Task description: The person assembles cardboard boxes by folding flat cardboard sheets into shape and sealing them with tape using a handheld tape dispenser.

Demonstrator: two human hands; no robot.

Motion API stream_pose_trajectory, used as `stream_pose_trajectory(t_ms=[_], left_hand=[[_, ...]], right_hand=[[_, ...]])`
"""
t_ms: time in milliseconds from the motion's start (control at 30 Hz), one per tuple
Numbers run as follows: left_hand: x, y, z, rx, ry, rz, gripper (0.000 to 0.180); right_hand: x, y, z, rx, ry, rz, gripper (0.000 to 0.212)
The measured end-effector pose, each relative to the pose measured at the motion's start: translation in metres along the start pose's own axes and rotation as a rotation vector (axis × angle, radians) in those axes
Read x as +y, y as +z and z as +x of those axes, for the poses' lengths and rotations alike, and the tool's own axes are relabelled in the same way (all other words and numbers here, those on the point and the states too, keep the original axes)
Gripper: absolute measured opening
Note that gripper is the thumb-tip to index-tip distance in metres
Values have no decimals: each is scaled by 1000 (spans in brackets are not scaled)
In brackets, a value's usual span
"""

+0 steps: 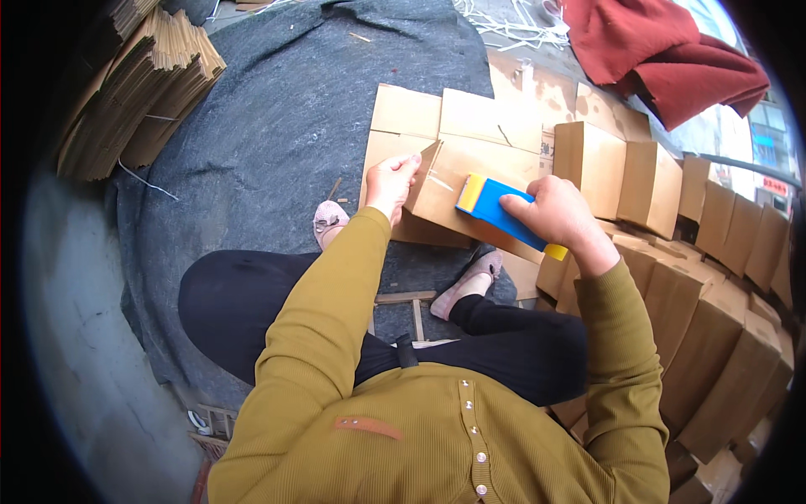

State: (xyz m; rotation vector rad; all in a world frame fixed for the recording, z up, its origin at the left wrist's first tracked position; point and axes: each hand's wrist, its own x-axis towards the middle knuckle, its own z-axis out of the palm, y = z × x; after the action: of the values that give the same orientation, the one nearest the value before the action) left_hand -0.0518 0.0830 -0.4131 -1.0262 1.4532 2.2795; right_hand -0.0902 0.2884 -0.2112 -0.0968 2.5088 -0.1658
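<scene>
A brown cardboard box lies tilted in front of my knees, flaps spread toward the far side. My left hand grips its left edge and holds it steady. My right hand is closed around a blue tape dispenser with a yellow front end, pressed flat against the box's top face. A strip of clear tape shows on the box near my left hand. My mustard-coloured sleeves come in from the lower edge.
Several folded-up cardboard boxes are lined up in rows to my right. A stack of flat cardboard sheets stands at the far left on a dark grey mat. A red cloth lies at the far right. My pink shoes rest near the box.
</scene>
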Motion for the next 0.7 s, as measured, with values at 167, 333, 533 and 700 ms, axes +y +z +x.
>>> stream_pose_trajectory(t_ms=[167, 333, 533, 700], left_hand=[[-11, 11, 4, -11, 75, -11, 21], [-41, 4, 18, 4, 375, 120, 21], [-49, -5, 5, 569, 87, 899, 38], [-9, 9, -31, 254, 631, 502, 27]], right_hand=[[-1, -1, -2, -10, 7, -34, 57], [-7, 3, -3, -34, 52, -20, 58], [2, 8, -8, 1, 36, -7, 58], [6, 7, -7, -15, 75, 36, 60]])
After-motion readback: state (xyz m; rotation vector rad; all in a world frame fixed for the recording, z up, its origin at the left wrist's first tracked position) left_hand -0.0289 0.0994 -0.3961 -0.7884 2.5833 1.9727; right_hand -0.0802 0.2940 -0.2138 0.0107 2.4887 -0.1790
